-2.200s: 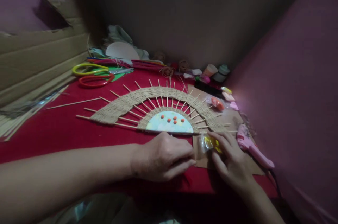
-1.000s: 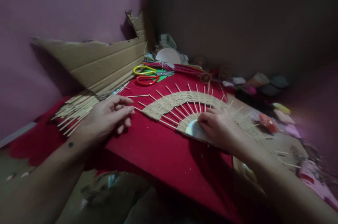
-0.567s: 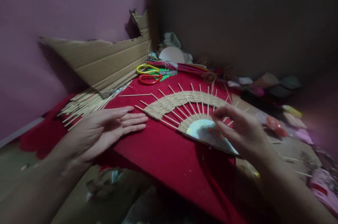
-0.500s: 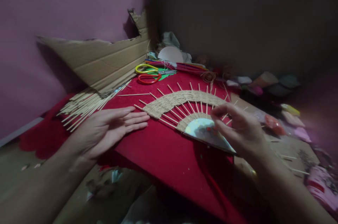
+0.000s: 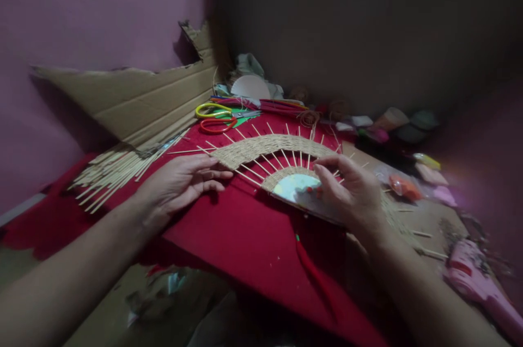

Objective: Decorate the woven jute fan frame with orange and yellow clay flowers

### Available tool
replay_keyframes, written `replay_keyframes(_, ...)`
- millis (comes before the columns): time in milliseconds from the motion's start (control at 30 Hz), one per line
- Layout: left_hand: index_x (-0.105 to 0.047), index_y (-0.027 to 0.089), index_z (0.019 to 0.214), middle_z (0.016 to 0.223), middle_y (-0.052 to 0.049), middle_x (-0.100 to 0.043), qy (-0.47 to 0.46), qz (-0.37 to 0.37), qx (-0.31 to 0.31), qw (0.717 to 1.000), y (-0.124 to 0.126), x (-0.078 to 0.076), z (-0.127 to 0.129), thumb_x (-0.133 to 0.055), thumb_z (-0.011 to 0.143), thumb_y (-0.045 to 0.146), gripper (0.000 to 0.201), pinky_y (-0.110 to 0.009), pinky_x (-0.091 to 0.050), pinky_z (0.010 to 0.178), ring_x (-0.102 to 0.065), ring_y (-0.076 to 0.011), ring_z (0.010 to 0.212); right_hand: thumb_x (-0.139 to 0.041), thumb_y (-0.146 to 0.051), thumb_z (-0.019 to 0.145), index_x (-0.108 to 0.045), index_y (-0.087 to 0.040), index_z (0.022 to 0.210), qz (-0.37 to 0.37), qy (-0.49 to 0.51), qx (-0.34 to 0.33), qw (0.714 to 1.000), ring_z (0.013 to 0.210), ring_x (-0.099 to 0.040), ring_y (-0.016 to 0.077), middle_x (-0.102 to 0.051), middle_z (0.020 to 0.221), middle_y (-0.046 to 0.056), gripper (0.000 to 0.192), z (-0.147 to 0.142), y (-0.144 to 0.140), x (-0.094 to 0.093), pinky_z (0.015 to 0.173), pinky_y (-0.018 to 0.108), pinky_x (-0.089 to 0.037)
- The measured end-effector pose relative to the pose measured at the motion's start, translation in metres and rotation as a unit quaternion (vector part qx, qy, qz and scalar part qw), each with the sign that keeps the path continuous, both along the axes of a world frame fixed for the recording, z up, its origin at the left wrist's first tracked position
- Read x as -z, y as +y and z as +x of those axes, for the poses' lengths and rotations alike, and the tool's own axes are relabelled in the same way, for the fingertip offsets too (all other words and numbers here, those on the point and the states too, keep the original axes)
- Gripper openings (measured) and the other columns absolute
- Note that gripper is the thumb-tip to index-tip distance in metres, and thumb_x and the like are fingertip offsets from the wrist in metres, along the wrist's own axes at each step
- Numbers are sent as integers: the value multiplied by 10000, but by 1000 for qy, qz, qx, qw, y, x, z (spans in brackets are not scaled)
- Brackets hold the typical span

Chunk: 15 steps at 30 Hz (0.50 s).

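Observation:
A half-round woven piece (image 5: 261, 149) of twine on wooden skewers lies on a red cloth (image 5: 245, 232). Its centre is a pale half-disc (image 5: 294, 186) with small orange dots. My left hand (image 5: 182, 181) rests flat on the cloth with its fingers spread, fingertips at the left end of the weave. My right hand (image 5: 347, 192) is over the right part of the half-disc, fingers curled and pinched near the dots. Whether a bead sits between the fingertips is not visible.
A bundle of skewers (image 5: 110, 172) lies at the left under a torn cardboard sheet (image 5: 134, 96). Yellow and red scissors (image 5: 212, 117) lie at the back. Small bags and pots (image 5: 402, 134) crowd the right, and a pink glue gun (image 5: 478, 281) lies at the lower right.
My right hand left a small bag and moved onto the half-disc, then lowered its fingers there. My left hand swung to the left end of the weave. The view turned left.

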<state>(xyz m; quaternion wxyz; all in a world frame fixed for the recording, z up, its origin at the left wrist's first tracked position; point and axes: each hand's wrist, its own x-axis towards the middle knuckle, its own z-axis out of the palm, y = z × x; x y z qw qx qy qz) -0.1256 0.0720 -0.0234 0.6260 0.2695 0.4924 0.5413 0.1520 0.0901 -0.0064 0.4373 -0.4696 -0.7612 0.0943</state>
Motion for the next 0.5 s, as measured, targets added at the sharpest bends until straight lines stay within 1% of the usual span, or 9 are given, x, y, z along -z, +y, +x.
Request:
replay_keyframes(67,-676,67,739,777,-144,-689,-20,9,-27,999,3,1,3,-544,773,15,146,-355,-612,614,-678,-238,725,-582,-225,818,-633,-184,795,-11,32,17,999,627,-559,109,-636,700,-13,69,1,1,1,622,260,-444)
replay_keyframes(133,-660,70,715,753,-129,-683,-75,-20,-68,995,6,3,7,-519,789,-4,176,-425,-604,734,-680,-229,738,-591,-226,809,-633,-183,807,-33,73,24,996,652,-566,115,-635,716,-8,61,1,2,1,644,273,-455)
replay_keyframes(200,-645,69,704,742,-129,-678,-129,-62,-100,985,10,3,11,-483,811,-16,212,-422,-597,764,-684,-223,743,-607,-231,795,-634,-183,823,-67,124,19,990,674,-574,119,-640,744,-3,62,1,3,1,658,283,-467)
replay_keyframes(267,-635,71,707,735,-132,-676,-151,-81,-97,980,14,1,16,-469,831,-5,222,-378,-602,725,-683,-210,705,-634,-230,771,-638,-191,854,-101,180,1,979,693,-584,119,-648,779,-1,92,2,4,0,664,282,-478)
replay_keyframes(367,-625,88,709,640,-100,-654,-125,-89,-54,987,20,-6,22,-507,836,44,179,-314,-587,594,-643,-173,553,-674,-211,736,-654,-210,888,-135,243,-26,960,706,-595,110,-658,806,-7,153,5,7,-2,650,258,-487)
replay_keyframes(433,-627,93,741,594,-69,-638,-102,-89,-32,990,21,-12,24,-538,812,40,126,-263,-558,533,-615,-148,498,-692,-202,720,-669,-217,859,-142,271,-32,952,686,-592,100,-656,784,-13,142,7,10,-5,641,244,-487)
replay_keyframes(500,-634,90,785,592,-57,-641,-103,-95,-7,990,19,-16,25,-540,790,16,120,-216,-528,499,-612,-136,492,-700,-203,711,-677,-216,824,-155,299,-31,941,659,-584,92,-649,749,-17,116,9,12,-9,638,240,-485)
